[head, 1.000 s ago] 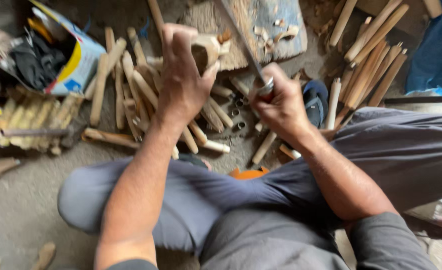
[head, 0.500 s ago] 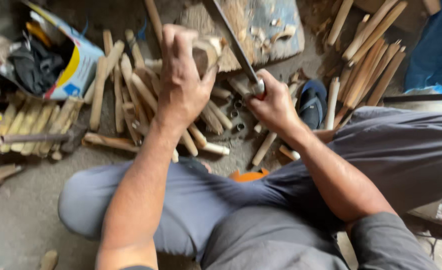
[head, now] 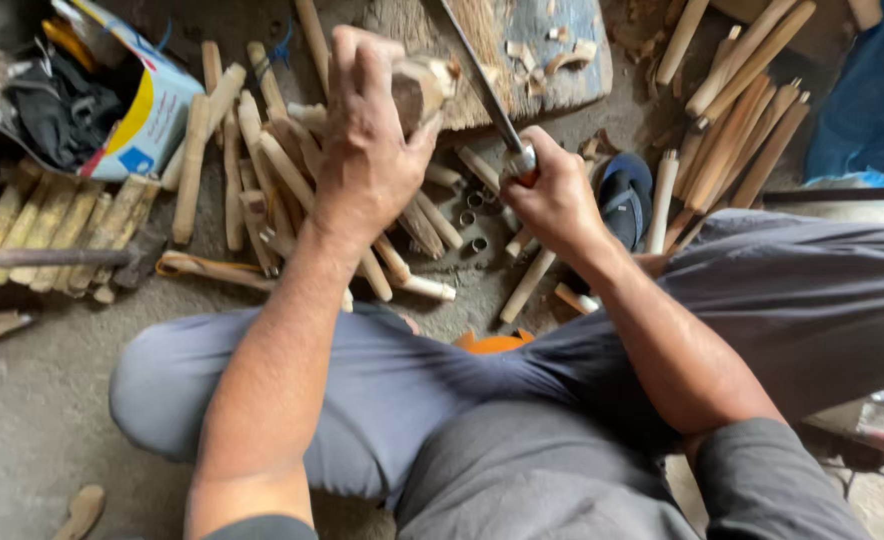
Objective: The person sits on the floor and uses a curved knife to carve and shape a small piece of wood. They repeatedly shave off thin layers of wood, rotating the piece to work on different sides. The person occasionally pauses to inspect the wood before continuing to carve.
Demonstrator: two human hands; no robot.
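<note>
My left hand (head: pixel 367 140) grips a short chunk of pale wood (head: pixel 422 88) and holds it upright against a worn wooden chopping block (head: pixel 552 70). My right hand (head: pixel 552 195) is closed around the handle of a long knife (head: pixel 482 85), whose blade slants up to the left beside the wood chunk. Wood chips (head: pixel 552 55) lie on the block. I sit on the ground with my grey-trousered knees (head: pixel 262 390) spread wide.
Many cut wooden sticks (head: pixel 262 170) lie on the concrete floor in front of me, more lean at the upper right (head: pixel 742 110). A cardboard box with dark cloth (head: pixel 82 100) sits at upper left, small metal rings (head: pixel 472 225) near the block, a blue sandal (head: pixel 627 195) by my right wrist.
My right hand has brought the knife closer to the wood chunk, the blade now steeper. My left hand keeps hold of the chunk against the block.
</note>
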